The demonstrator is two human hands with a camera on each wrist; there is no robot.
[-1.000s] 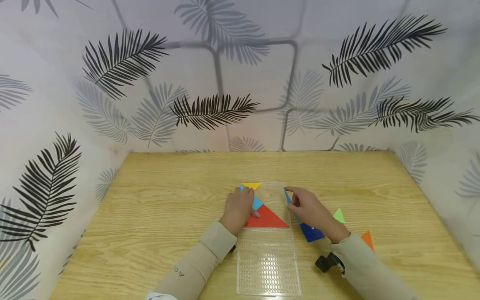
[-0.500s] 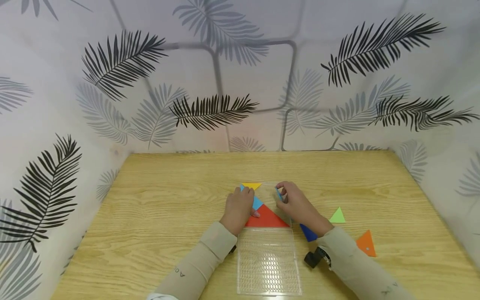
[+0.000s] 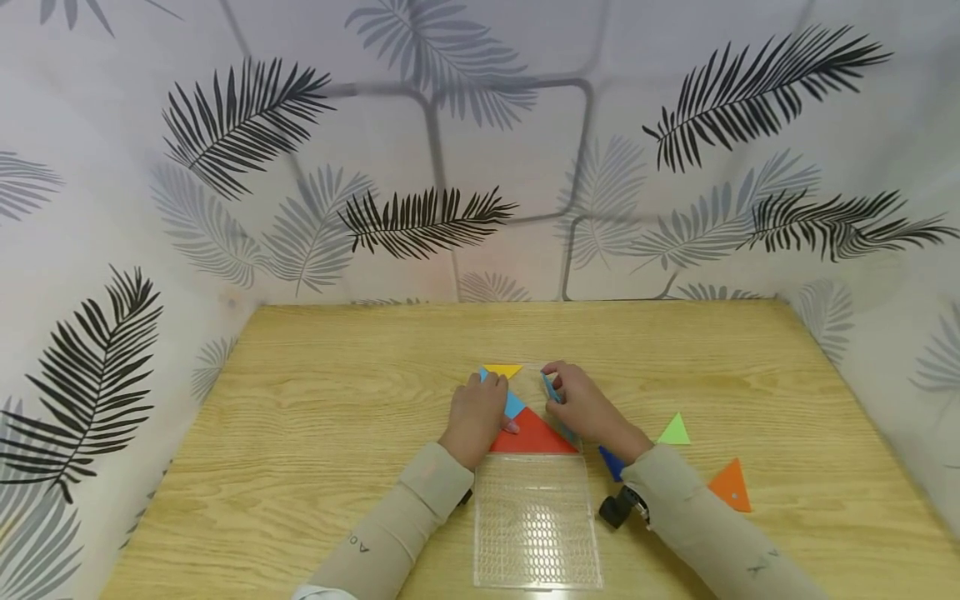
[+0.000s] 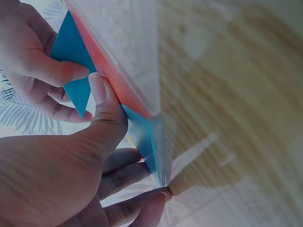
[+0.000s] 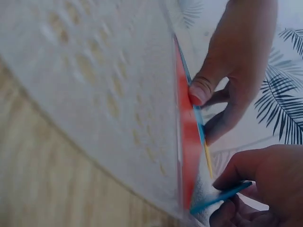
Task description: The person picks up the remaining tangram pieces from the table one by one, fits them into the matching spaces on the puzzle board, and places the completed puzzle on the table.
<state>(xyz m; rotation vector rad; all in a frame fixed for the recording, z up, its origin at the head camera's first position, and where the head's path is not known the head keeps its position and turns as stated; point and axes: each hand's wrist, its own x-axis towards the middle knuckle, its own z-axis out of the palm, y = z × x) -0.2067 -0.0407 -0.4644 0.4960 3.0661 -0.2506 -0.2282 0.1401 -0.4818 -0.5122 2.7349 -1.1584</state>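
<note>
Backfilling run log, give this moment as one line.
left hand: touches red piece | right hand: pinches tilted blue piece over clear case | on table: green piece, orange piece, dark-blue piece

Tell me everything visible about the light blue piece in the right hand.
The light blue piece is thin, flat and plain, with straight edges and pointed corners; it looks like plastic. The right hand pinches it between thumb and fingers, tilted over the clear tray, beside the red triangle. The right wrist view shows it nearly edge-on. Fingers hide part of its outline; whether it touches the tray is unclear.
</note>
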